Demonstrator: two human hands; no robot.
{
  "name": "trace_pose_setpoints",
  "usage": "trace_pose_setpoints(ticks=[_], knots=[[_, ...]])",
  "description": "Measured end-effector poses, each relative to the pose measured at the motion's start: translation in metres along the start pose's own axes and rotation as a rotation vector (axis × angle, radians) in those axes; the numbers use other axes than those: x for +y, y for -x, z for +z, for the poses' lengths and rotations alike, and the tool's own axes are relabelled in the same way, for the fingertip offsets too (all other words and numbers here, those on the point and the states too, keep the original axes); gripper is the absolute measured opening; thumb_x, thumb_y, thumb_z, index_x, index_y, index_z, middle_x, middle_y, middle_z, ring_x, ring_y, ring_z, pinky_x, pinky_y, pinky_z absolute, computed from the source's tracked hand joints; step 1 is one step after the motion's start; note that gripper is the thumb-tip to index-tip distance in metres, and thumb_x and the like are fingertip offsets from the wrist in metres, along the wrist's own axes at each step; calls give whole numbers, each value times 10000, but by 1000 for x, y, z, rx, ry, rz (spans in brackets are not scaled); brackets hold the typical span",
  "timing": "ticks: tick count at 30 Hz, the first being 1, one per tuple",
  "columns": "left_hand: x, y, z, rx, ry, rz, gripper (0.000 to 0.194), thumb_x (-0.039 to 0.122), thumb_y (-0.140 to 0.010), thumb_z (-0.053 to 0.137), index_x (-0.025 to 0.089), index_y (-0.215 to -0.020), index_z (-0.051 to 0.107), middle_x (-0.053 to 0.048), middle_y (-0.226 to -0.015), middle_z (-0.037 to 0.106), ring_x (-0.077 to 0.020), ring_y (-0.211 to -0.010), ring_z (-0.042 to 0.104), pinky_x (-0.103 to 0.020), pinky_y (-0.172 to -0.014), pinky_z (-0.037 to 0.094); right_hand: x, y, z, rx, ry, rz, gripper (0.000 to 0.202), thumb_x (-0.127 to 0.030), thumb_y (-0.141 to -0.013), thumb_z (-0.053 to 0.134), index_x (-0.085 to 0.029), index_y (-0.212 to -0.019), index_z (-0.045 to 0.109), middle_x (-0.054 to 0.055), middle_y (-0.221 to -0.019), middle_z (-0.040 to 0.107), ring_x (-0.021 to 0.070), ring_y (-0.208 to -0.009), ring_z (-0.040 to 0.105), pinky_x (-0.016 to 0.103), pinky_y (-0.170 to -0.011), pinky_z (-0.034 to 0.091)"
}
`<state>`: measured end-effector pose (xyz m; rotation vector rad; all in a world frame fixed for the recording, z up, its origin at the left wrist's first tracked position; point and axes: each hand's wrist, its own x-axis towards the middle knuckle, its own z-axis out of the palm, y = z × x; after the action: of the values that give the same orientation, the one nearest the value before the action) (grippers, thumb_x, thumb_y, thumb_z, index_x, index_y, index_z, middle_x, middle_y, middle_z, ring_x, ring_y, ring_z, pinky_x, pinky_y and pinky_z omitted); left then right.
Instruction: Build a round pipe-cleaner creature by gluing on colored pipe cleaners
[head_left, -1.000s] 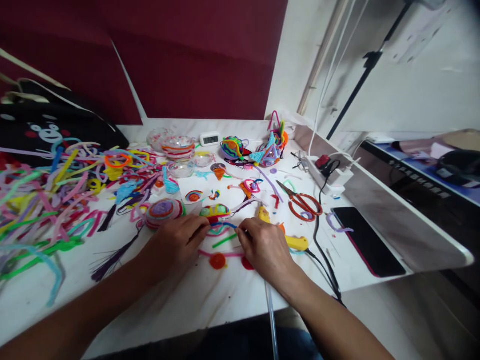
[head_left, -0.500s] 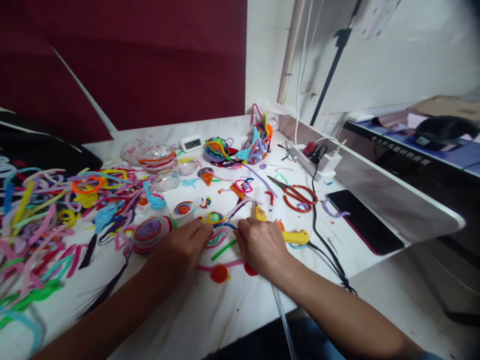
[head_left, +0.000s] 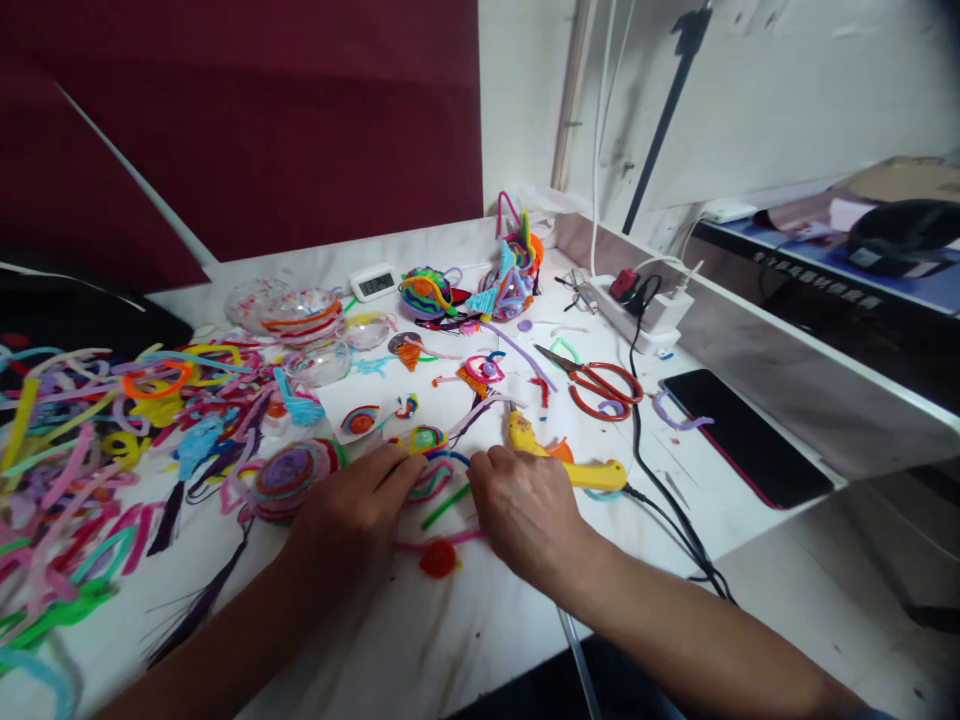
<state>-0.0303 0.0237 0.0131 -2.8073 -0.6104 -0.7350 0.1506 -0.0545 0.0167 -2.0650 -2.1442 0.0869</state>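
Both hands pinch a blue pipe cleaner point(head_left: 450, 458) on the worktop point(head_left: 465, 640): left hand point(head_left: 352, 510), right hand point(head_left: 525, 505). Far left, clear bowls point(head_left: 300, 315) hold coloured bits.

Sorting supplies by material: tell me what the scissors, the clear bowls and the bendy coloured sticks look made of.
Orange-handled scissors: glossy plastic loops, dark blades, likely metal. Clear round bowls: see-through and shiny, glass or plastic, cannot tell which. Bendy coloured sticks: fuzzy, matte, holding bends, probably wire-cored pipe cleaners.
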Motion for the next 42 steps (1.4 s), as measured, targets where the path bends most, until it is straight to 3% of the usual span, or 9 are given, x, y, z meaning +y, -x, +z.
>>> trace_pose_setpoints(ticks=[9,11,16,19,22,28,33,38,42], knots=[[-3,4,0,67,-97,-10,106,178,-897,557,192,-970,633,-55,-879,705,-195,-799,685,-319,-676,561,0,1,2,8,-31,-4,198,-38,-793,483,-165,-788,635,82,-721,686,209,-607,655,293,-458,211],[-3,7,-1,76,-125,-7,136,160,-888,564,205,-1000,627,-51,-883,710,-202,-797,688,-338,-682,568,0,2,2,8,-32,3,196,-42,-793,485,-166,-789,637,82,-724,688,209,-607,655,294,-460,211],[0,14,-4,116,-207,117,315,146,-832,652,184,-1140,601,-5,-712,663,-165,-581,620,-306,-504,478,0,4,2,17,-35,20,182,-62,-806,489,-166,-782,636,80,-720,689,202,-594,647,296,-461,184],[3,15,-5,85,-269,191,423,149,-824,667,171,-1237,576,33,-621,601,-157,-547,601,-309,-529,484,0,4,3,41,-38,28,171,-77,-816,492,-168,-776,631,73,-706,682,196,-580,639,303,-463,161],[6,13,-4,97,-292,239,413,123,-828,658,159,-1234,589,38,-596,578,-151,-545,599,-304,-550,493,1,6,4,66,-49,31,164,-105,-842,496,-173,-769,626,62,-688,674,190,-572,635,310,-471,149],[11,10,-3,64,-297,187,366,164,-863,623,217,-1223,588,45,-548,555,-157,-516,591,-310,-495,462,2,9,4,84,-66,51,196,-163,-888,489,-183,-746,623,56,-669,665,179,-546,614,325,-480,130],[13,9,-2,15,-346,150,350,195,-881,605,183,-1229,569,36,-556,571,-160,-490,571,-330,-465,432,2,9,5,59,-73,50,193,-149,-875,485,-181,-750,629,59,-666,665,174,-533,597,319,-471,146],[13,11,2,52,-360,145,369,192,-868,621,182,-1234,577,43,-543,541,-158,-478,548,-326,-450,393,-1,8,4,46,-56,26,186,-89,-821,484,-180,-777,640,72,-676,665,182,-547,599,306,-456,187],[14,9,2,70,-320,157,344,171,-823,676,113,-1156,615,22,-545,547,-155,-469,533,-331,-438,369,-2,5,4,-2,-43,8,201,-43,-772,492,-173,-789,645,80,-699,676,187,-566,616,289,-448,221]])
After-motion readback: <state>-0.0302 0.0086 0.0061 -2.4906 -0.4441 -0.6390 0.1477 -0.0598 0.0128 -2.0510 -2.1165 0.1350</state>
